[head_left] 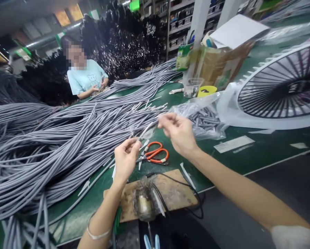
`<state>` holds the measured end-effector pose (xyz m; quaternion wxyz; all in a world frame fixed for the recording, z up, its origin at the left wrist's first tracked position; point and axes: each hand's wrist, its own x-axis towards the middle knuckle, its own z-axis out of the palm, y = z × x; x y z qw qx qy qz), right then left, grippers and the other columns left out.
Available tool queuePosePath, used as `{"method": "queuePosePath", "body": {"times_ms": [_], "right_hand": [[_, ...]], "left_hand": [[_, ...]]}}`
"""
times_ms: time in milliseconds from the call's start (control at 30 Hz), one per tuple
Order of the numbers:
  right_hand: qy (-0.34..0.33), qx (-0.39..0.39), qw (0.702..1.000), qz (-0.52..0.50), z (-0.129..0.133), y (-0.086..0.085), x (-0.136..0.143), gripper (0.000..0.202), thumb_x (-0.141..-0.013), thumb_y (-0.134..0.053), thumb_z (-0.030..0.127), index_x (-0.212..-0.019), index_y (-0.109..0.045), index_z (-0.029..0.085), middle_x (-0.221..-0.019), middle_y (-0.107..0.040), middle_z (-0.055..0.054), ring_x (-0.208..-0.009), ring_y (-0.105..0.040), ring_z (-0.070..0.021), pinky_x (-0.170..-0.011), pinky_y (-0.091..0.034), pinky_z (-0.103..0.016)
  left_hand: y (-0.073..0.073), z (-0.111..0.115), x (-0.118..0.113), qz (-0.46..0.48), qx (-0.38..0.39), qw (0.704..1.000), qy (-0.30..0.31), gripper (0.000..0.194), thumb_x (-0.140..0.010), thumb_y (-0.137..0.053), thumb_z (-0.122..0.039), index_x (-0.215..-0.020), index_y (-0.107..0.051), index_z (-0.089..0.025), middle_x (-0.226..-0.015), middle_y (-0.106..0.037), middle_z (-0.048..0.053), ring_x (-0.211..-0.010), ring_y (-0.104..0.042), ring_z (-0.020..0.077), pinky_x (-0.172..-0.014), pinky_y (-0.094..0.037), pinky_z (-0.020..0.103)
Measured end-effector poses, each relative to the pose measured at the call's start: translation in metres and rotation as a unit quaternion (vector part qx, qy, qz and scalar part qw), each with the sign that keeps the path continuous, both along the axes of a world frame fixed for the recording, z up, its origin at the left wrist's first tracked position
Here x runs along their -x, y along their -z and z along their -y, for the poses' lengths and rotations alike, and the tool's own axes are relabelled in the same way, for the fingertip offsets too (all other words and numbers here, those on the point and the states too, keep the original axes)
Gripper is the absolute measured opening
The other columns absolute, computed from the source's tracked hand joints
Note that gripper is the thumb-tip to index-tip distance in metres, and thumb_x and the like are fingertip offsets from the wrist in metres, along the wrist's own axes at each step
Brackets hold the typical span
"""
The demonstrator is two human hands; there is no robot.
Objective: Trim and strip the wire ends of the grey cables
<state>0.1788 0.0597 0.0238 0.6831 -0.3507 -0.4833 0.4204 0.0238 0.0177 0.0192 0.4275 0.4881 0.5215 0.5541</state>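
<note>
My left hand (126, 157) is closed in a pinch around the end of a grey cable, its pale stripped end (146, 130) pointing up and to the right. Higher up and to the right, my right hand (177, 133) has its fingertips pressed together near that end. Blur hides what, if anything, is between them. Orange-handled scissors (157, 152) lie on the green table (209, 147) just below and between the hands. Left of my hands spreads a large heap of grey cables (74, 145), many with white ends.
A clear bag of short grey tubes (204, 119) lies beyond my right hand, near a white fan (230, 110). Closer in is a wooden board (170, 193) with a small motor-like device (144, 204) and black cord. A co-worker (86, 77) sits across the table.
</note>
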Motion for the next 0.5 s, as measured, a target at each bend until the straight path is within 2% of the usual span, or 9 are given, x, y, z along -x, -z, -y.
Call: {"method": "queuePosePath", "body": {"times_ms": [67, 100, 133, 200, 267, 300, 333, 400, 500], "right_hand": [[0.063, -0.007, 0.998, -0.024, -0.002, -0.005, -0.008, 0.027, -0.072, -0.064, 0.043, -0.071, -0.052, 0.018, -0.056, -0.048, 0.005, -0.039, -0.032, -0.0041, -0.038, -0.026, -0.019], [0.078, -0.016, 0.997, -0.004, -0.002, -0.006, -0.009, 0.027, -0.072, -0.064, 0.042, -0.069, -0.052, 0.018, -0.055, -0.047, 0.005, -0.04, -0.032, -0.0045, -0.039, -0.026, -0.019], [0.069, -0.025, 0.997, 0.04, 0.0, -0.007, -0.01, 0.027, -0.071, -0.065, 0.042, -0.067, -0.053, 0.018, -0.055, -0.047, 0.005, -0.042, -0.034, -0.0052, -0.04, -0.027, -0.02], [-0.016, -0.033, 0.984, 0.174, 0.007, -0.005, -0.006, 0.027, -0.069, -0.068, 0.039, -0.06, -0.056, 0.016, -0.051, -0.046, 0.004, -0.045, -0.036, -0.0064, -0.043, -0.029, -0.02], [-0.122, -0.034, 0.945, 0.302, 0.014, -0.001, 0.001, 0.025, -0.069, -0.068, 0.036, -0.058, -0.061, 0.016, -0.047, -0.045, 0.004, -0.044, -0.036, -0.0064, -0.044, -0.027, -0.02], [-0.155, -0.034, 0.923, 0.35, 0.017, 0.002, 0.004, 0.023, -0.07, -0.067, 0.035, -0.059, -0.064, 0.016, -0.045, -0.045, 0.004, -0.043, -0.035, -0.0062, -0.044, -0.026, -0.02], [-0.165, -0.037, 0.908, 0.384, 0.019, 0.005, 0.007, 0.02, -0.071, -0.067, 0.034, -0.061, -0.066, 0.016, -0.045, -0.046, 0.005, -0.043, -0.035, -0.0061, -0.044, -0.025, -0.02], [-0.148, -0.041, 0.896, 0.416, 0.021, 0.01, 0.012, 0.019, -0.072, -0.066, 0.034, -0.062, -0.067, 0.017, -0.045, -0.046, 0.005, -0.042, -0.035, -0.006, -0.045, -0.024, -0.02], [-0.107, -0.04, 0.921, 0.372, 0.021, 0.013, 0.016, 0.024, -0.074, -0.064, 0.039, -0.065, -0.066, 0.016, -0.044, -0.043, 0.005, -0.042, -0.034, -0.0064, -0.045, -0.025, -0.02]], "left_hand": [[0.0, 0.001, 0.001, 0.001, 0.004, 1.0, -0.011, 0.031, -0.061, -0.07, -0.037, -0.075, -0.066, -0.009, -0.053, -0.054, -0.001, -0.039, -0.034, 0.0028, -0.037, -0.024, 0.016], [0.0, 0.001, 0.001, 0.004, 0.002, 1.0, -0.013, 0.03, -0.062, -0.068, -0.036, -0.074, -0.066, -0.01, -0.051, -0.051, -0.003, -0.039, -0.032, 0.0026, -0.037, -0.023, 0.016], [0.0, 0.002, 0.001, 0.008, -0.002, 1.0, -0.011, 0.028, -0.064, -0.067, -0.036, -0.074, -0.066, -0.01, -0.049, -0.048, -0.004, -0.039, -0.031, 0.0026, -0.037, -0.023, 0.016], [0.0, 0.003, 0.002, 0.013, -0.019, 1.0, -0.01, 0.026, -0.067, -0.064, -0.035, -0.074, -0.066, -0.011, -0.049, -0.043, -0.005, -0.041, -0.029, 0.003, -0.038, -0.023, 0.016], [0.0, 0.004, 0.002, 0.006, -0.038, 0.999, -0.021, 0.026, -0.069, -0.062, -0.035, -0.077, -0.066, -0.011, -0.051, -0.043, -0.004, -0.042, -0.03, 0.0037, -0.039, -0.023, 0.017], [0.0, 0.004, 0.003, 0.0, -0.044, 0.999, -0.029, 0.026, -0.069, -0.062, -0.035, -0.079, -0.067, -0.011, -0.051, -0.044, -0.004, -0.043, -0.03, 0.0042, -0.04, -0.024, 0.017], [0.0, 0.004, 0.003, -0.006, -0.05, 0.998, -0.039, 0.027, -0.069, -0.062, -0.035, -0.08, -0.067, -0.012, -0.052, -0.045, -0.004, -0.043, -0.031, 0.0046, -0.04, -0.025, 0.017], [0.001, 0.003, 0.004, -0.015, -0.059, 0.997, -0.052, 0.026, -0.07, -0.062, -0.035, -0.081, -0.067, -0.013, -0.052, -0.044, -0.004, -0.044, -0.032, 0.0052, -0.042, -0.027, 0.018], [0.001, 0.002, 0.004, -0.012, -0.068, 0.996, -0.06, 0.022, -0.07, -0.061, -0.035, -0.073, -0.066, -0.015, -0.05, -0.041, -0.005, -0.044, -0.031, 0.0055, -0.043, -0.027, 0.018]]}}
